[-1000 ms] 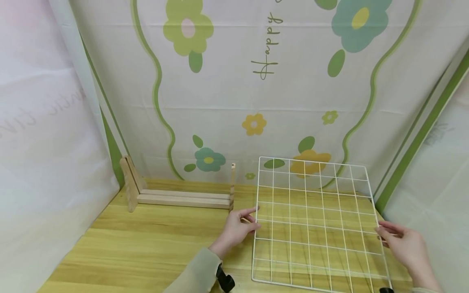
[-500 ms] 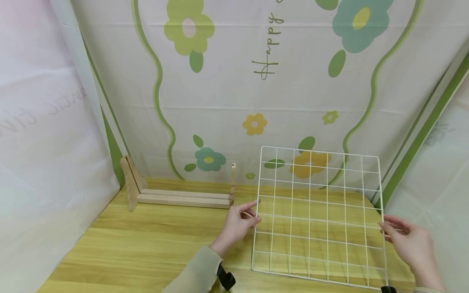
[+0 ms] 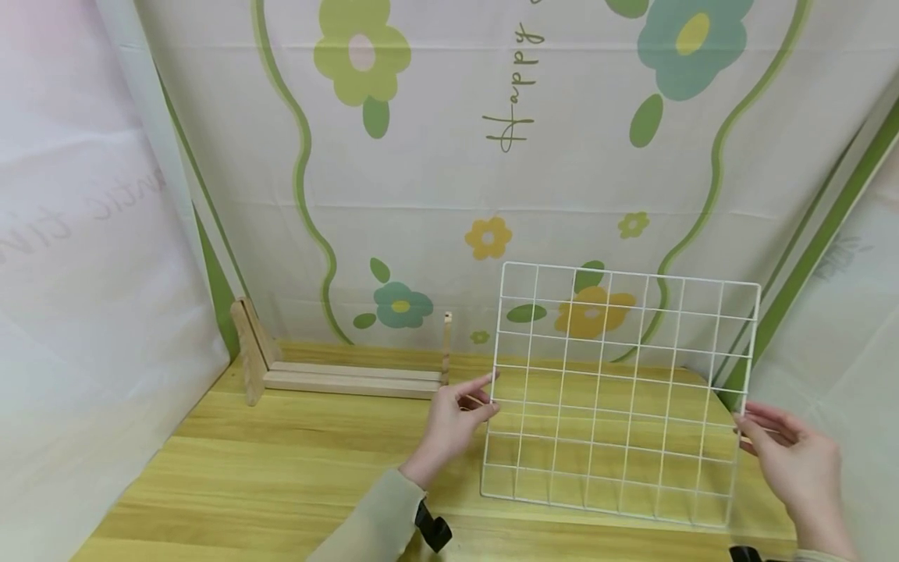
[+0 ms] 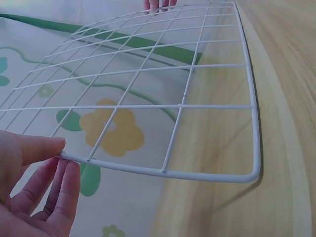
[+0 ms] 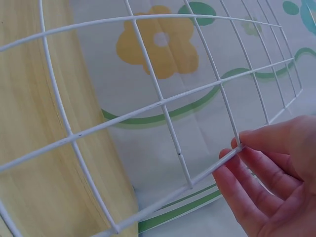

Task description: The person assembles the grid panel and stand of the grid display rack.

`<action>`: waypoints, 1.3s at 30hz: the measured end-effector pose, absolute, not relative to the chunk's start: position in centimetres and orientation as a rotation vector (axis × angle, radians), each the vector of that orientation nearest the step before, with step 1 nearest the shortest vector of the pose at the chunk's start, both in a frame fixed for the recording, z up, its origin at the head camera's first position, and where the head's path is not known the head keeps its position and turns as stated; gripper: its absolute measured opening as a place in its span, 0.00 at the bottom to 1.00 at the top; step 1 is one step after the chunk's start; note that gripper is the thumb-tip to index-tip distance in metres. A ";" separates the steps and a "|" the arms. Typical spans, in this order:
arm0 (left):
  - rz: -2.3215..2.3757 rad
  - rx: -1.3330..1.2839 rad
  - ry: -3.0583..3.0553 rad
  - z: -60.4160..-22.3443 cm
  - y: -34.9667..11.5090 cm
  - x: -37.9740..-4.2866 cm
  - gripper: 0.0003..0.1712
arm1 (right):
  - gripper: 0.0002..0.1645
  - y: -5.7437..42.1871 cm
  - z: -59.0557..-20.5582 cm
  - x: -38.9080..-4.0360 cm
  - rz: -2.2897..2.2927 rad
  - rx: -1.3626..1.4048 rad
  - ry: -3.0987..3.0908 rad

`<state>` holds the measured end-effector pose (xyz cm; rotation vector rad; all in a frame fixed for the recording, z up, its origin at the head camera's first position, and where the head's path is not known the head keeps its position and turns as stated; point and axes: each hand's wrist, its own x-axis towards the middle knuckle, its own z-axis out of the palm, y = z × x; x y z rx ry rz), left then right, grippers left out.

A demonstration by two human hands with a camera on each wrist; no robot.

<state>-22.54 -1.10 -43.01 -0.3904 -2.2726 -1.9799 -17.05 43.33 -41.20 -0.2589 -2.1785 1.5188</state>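
Observation:
A white wire grid panel (image 3: 595,408) stands tilted up between both hands on the right half of the table. My left hand (image 3: 453,421) pinches its left side wire between thumb and fingers; the left wrist view shows that grip (image 4: 49,173) and the panel's near corner close to the tabletop. On the opposite side wire, my right hand (image 3: 797,460) pinches with the thumb on one face and fingers behind, seen closely in the right wrist view. Left of the panel, a wooden stand (image 3: 351,384) with two slotted uprights and a pair of rails rests on the table.
The wood-grain table (image 3: 281,476) meets a white floral cloth backdrop (image 3: 421,179) at the rear. Cloth walls also close in the left (image 3: 91,273) and right (image 3: 836,328) sides, the right one near my right hand. The stand's right upright (image 3: 445,343) is close to my left hand.
The panel's far edge has risen and shifted right, making the panel steeper. Both hands have moved slightly up with it, the right one also outward. The wooden stand has stayed put.

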 end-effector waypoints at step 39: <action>-1.893 -0.527 -2.179 -41.9 -2.2 -21.9 0.11 | 0.12 41.6 -40.1 -17.5 1.813 -0.299 -1.669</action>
